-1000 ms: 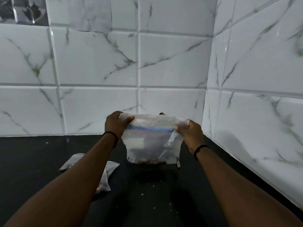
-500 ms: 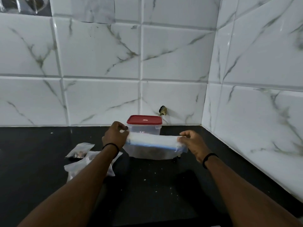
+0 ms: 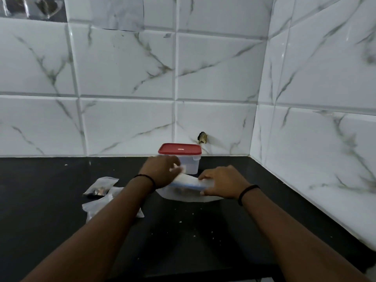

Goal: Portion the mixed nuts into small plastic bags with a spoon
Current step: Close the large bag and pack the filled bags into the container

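Observation:
A clear zip bag point(image 3: 189, 192) with a blue seal strip lies on the black counter point(image 3: 50, 180), its top edge held up. My left hand point(image 3: 162, 171) pinches the bag's left top corner. My right hand point(image 3: 221, 185) grips the right end of the seal strip. Whatever is inside the bag is hidden under my hands. Behind the bag stands a clear plastic container point(image 3: 190, 163) with a red lid point(image 3: 180, 149) on it. No spoon shows.
Two or three small bags point(image 3: 101, 188) with dark nuts lie on the counter to the left, partly under my left forearm. Crumbs dot the counter near me. White marble-look tiled walls meet in a corner at the back right.
I have lowered the zip bag from chest height down onto the counter. Both hands have come closer together along its top edge, and the red-lidded container has come into view behind it.

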{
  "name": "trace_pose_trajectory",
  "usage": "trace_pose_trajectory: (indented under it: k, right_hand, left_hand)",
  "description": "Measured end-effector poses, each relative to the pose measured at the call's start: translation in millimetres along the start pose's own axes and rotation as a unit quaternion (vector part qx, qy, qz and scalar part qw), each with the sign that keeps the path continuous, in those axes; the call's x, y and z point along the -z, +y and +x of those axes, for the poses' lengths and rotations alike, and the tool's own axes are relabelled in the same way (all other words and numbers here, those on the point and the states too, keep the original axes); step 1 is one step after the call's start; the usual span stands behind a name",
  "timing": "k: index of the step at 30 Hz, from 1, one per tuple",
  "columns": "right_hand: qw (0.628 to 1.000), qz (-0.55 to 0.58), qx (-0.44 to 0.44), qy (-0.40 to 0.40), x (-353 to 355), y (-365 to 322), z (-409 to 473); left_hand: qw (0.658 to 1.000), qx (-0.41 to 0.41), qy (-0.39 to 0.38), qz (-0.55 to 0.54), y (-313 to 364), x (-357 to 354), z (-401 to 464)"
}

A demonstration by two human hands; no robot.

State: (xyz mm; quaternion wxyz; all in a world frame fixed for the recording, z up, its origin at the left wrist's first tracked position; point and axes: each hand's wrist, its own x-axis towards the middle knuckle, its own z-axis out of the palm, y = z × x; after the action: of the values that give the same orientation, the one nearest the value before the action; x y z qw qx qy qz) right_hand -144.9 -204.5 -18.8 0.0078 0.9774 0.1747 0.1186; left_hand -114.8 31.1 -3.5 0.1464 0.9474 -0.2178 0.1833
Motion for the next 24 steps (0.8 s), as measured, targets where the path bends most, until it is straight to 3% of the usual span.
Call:
trace_pose_trajectory:
  k: [1, 3, 6, 12, 24]
  right_hand:
    - [1.0, 0.009, 0.0, 0.018, -0.1, -1.5, -0.1]
    - [0.999, 0.034, 0.003, 0.033, -0.7, -3.8, -2.2]
    - [0.998, 0.051, 0.005, 0.02, -0.8, -5.4, -5.5]
    - [0.994, 0.043, -0.006, -0.103, 5.5, -5.0, -9.7]
    - [0.98, 0.054, 0.006, -0.193, -5.9, -7.9, -3.9]
  left_hand:
    - [0.997, -0.03, -0.063, -0.026, 6.1, 2.0, -2.2]
    - [0.989, -0.069, -0.127, 0.039, 13.9, 2.0, -7.3]
    - [0.988, -0.064, -0.1, 0.103, 8.6, -4.9, -11.0]
    - [0.985, -0.047, -0.161, 0.035, -0.1, -15.2, -19.7]
    - [0.98, -0.001, -0.198, -0.035, -15.1, -28.0, -24.8]
